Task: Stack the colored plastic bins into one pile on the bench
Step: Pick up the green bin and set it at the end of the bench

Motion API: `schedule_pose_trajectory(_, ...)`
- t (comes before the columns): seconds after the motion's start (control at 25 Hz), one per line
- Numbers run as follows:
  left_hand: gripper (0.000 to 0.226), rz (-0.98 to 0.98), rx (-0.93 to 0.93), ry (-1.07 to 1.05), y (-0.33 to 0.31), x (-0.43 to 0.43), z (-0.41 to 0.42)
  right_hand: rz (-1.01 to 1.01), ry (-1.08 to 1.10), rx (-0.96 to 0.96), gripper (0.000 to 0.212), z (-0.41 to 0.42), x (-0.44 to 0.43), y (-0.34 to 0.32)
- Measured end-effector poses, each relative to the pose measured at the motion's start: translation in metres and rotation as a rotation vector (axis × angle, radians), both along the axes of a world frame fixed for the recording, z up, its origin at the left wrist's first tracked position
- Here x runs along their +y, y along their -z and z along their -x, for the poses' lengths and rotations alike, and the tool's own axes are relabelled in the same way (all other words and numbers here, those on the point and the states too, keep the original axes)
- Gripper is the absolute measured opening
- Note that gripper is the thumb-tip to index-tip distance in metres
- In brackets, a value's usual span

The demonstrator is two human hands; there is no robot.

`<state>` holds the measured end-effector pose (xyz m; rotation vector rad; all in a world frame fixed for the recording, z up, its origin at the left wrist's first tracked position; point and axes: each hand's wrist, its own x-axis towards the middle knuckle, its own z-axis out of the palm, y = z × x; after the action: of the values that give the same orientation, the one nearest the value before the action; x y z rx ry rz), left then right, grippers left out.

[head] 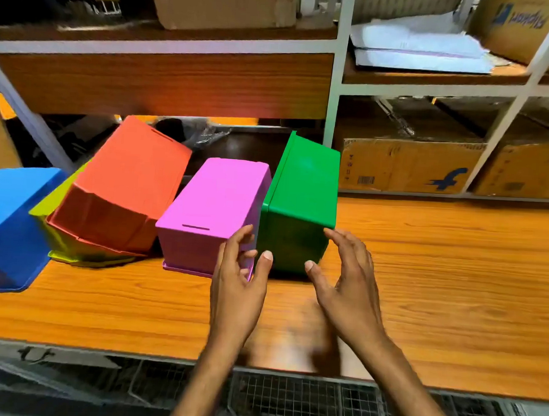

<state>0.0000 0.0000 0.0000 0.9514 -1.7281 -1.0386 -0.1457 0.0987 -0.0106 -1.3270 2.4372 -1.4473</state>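
- green bin (302, 193) on the bench (438, 280), tilted, touching pink bin (212, 211) on its left
- left hand (237, 279), right hand (345, 281) spread, flanking green bin's near face, gripping nothing
- cardboard box (405, 165) behind green bin: blue "f" logo

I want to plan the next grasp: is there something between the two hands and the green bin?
Nothing visible does. The left hand and right hand are open on either side of the green bin, near its front face. The pink bin sits close on its left.
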Motion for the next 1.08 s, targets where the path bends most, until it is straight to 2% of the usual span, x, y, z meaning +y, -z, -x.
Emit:
schedule_pose_trajectory(0.12, 0.046, -0.007, -0.002, -0.057, -0.001, -0.018, 0.021, -0.023, -0.025, 0.097, 0.058, 0.021, -0.030, -0.006)
schedule_pose_trajectory(0.24, 0.045, -0.092, -0.007, -0.071, 0.006, -0.040, 0.033, -0.104, -0.079, 0.230, 0.057, 0.027, -0.059, -0.011)
schedule_pose_trajectory(0.4, 0.036, -0.078, -0.005, 0.049, 0.017, -0.065, 0.038, -0.195, 0.008, 0.335, 0.050, 0.027, -0.072, -0.009)
schedule_pose_trajectory(0.52, 0.034, -0.036, 0.014, 0.132, 0.019, -0.074, 0.045, -0.180, 0.104, 0.296, 0.047, 0.024, -0.072, -0.016)
schedule_pose_trajectory(0.64, 0.035, 0.027, 0.033, 0.187, 0.021, -0.079, 0.058, -0.187, 0.241, 0.179, 0.053, 0.026, -0.079, -0.041)
schedule_pose_trajectory(0.8, 0.032, 0.146, 0.025, 0.320, 0.019, -0.074, 0.078, -0.344, 0.319, 0.172, 0.055, 0.033, -0.092, -0.074)
schedule_pose_trajectory(1.08, 0.009, -0.070, 0.037, 0.413, 0.020, -0.082, 0.087, -0.549, 0.376, 0.142, 0.046, 0.061, -0.097, -0.096)
